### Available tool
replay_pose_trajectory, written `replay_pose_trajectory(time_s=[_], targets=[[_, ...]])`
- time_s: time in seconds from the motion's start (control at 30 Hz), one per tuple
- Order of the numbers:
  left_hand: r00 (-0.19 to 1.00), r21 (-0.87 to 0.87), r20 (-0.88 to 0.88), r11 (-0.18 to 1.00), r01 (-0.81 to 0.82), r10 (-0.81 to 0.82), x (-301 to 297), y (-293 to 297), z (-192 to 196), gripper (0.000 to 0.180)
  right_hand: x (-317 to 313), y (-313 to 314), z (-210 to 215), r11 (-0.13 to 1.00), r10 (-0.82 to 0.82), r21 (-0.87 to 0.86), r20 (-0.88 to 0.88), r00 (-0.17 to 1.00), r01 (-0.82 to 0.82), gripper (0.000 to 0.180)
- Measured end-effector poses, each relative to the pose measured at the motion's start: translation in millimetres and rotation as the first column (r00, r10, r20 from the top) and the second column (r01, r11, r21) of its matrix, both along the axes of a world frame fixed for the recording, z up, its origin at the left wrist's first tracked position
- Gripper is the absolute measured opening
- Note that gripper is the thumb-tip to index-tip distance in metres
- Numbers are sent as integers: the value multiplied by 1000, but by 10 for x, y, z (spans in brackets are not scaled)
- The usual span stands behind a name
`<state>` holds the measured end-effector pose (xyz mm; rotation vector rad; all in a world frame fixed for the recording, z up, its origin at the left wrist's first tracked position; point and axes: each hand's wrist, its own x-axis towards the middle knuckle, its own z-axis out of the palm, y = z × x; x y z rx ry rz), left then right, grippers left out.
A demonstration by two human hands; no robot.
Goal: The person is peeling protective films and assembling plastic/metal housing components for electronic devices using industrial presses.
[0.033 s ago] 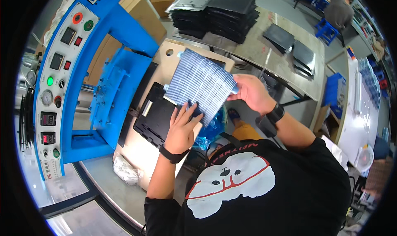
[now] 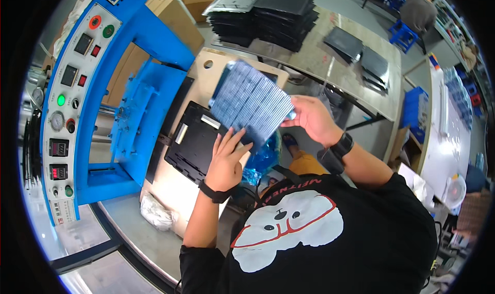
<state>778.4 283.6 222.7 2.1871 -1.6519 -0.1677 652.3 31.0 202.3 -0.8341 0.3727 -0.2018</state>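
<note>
**Over the black tray, a ribbed sheet held at two edges**

Above the black tray point(image 2: 198, 142) that lies on the pale board point(image 2: 175, 191) of the counter, the person holds a ribbed, translucent sheet point(image 2: 251, 104) tilted in the air, clear of the tray. The right hand point(image 2: 309, 119) pinches the sheet's edge farthest from the blue press point(image 2: 134, 87), fingers closed on it. The left hand point(image 2: 227, 160) props the corner nearest the person, its fingers point(image 2: 234, 139) spread flat against the sheet rather than curled round it. Gripping at two far-apart points likely keeps the thin, flexible sheet from sagging while it hangs over the tray. The tray sits just beside the press's blue frame, plausibly so work can slide under it. Beyond the tray, well away from the person, stacks of black trays point(image 2: 281, 13) wait on a grey counter point(image 2: 340, 72). A crumpled plastic bag point(image 2: 154, 212) lies near the board's corner on the person's side of the tray.
</note>
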Motion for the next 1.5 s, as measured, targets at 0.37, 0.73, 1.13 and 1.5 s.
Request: replay_pose_trajectory(time_s=[0.37,0.73,1.13,1.5], targets=[[961,-424,-247,905,10,-127,-1327,-501,-350,25,-1339,1043,-373,963,-270,-8,-1,963,270,36],[847,-425,-494,904,-37,-198,-2049,-1004,-519,7,-2202,732,-451,920,-342,-196,25,939,340,32],[847,-387,-347,884,262,-403,-2476,-1423,-588,30,-2681,511,-701,887,-433,-154,51,900,436,37],[831,-362,-393,897,255,-394,-2610,-1577,-722,9,-2884,504,-677,847,-485,-230,30,874,479,36]])
